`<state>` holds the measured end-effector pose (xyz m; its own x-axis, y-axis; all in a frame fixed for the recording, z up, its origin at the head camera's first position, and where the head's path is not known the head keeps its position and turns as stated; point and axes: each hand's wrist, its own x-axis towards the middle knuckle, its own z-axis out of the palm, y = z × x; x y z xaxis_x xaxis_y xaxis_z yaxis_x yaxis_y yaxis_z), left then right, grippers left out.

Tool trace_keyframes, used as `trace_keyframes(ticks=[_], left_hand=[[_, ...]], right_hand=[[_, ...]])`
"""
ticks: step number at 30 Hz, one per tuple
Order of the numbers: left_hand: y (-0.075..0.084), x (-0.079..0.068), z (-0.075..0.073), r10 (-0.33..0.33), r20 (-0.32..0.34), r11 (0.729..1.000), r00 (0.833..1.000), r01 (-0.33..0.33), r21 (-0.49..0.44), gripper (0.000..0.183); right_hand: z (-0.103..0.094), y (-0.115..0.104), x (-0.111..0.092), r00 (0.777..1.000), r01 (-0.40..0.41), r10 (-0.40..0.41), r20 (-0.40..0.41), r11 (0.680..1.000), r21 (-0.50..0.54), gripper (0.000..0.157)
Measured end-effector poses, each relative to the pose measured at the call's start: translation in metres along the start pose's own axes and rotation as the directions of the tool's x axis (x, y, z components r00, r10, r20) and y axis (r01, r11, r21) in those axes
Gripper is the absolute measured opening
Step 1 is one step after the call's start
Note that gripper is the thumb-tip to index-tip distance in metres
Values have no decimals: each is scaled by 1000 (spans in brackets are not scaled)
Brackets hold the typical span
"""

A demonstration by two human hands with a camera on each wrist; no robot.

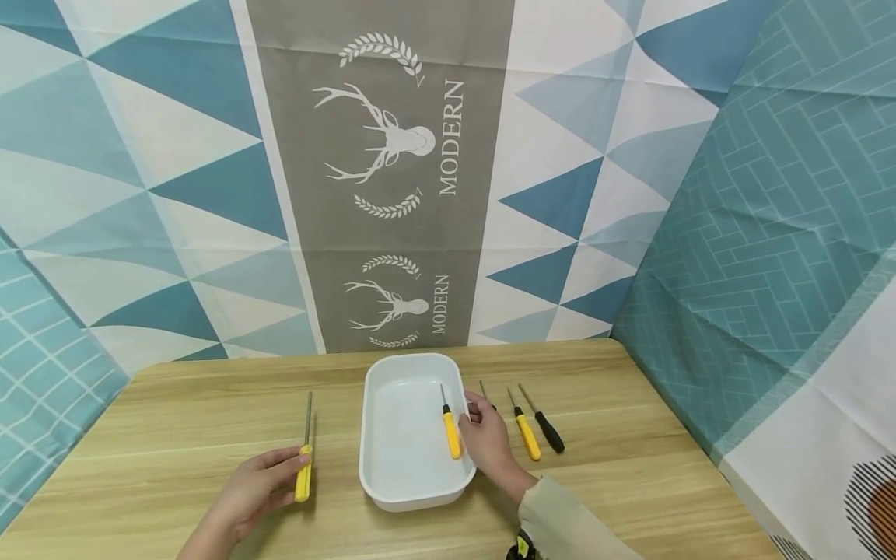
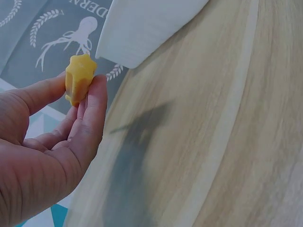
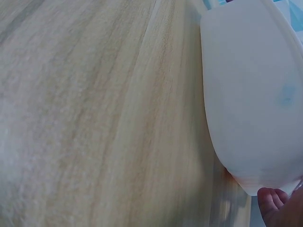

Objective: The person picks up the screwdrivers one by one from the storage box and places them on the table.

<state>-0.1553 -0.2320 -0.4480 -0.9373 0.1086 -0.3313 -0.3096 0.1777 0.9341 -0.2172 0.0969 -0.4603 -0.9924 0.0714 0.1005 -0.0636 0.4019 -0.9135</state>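
Observation:
My left hand (image 1: pixel 257 488) pinches a screwdriver by its yellow handle (image 1: pixel 303 476), the metal shaft pointing away from me, left of a white plastic basin (image 1: pixel 413 499). In the left wrist view the end of the yellow handle (image 2: pixel 80 78) shows between thumb and fingers. Inside the basin, near its right wall, lies a yellow-and-black screwdriver (image 1: pixel 451 434). My right hand (image 1: pixel 488 439) grips the basin's right rim, thumb toward the inside. The right wrist view shows the basin's outer wall (image 3: pixel 251 94) and a few fingers (image 3: pixel 272 201) at its edge.
Right of the basin lie a yellow-handled screwdriver (image 1: pixel 528 437), a black-handled screwdriver (image 1: pixel 549 432) and another shaft (image 1: pixel 483 387) partly hidden by the right hand. All rest on a wooden table (image 1: pixel 609 482). Patterned cloth (image 1: pixel 392 233) hangs behind the table.

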Motion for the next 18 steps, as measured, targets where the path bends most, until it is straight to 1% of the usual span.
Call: trace_keyframes(ticks=[10, 18], left_hand=[[-10, 2, -12, -13, 13, 1000, 1000, 13, 12, 68], [-16, 3, -21, -28, -2, 1000, 1000, 28, -6, 68]], right_hand=[[0, 1, 0, 1000, -3, 3, 7, 1000, 2, 41], [0, 0, 0, 1000, -3, 3, 4, 1000, -3, 41]])
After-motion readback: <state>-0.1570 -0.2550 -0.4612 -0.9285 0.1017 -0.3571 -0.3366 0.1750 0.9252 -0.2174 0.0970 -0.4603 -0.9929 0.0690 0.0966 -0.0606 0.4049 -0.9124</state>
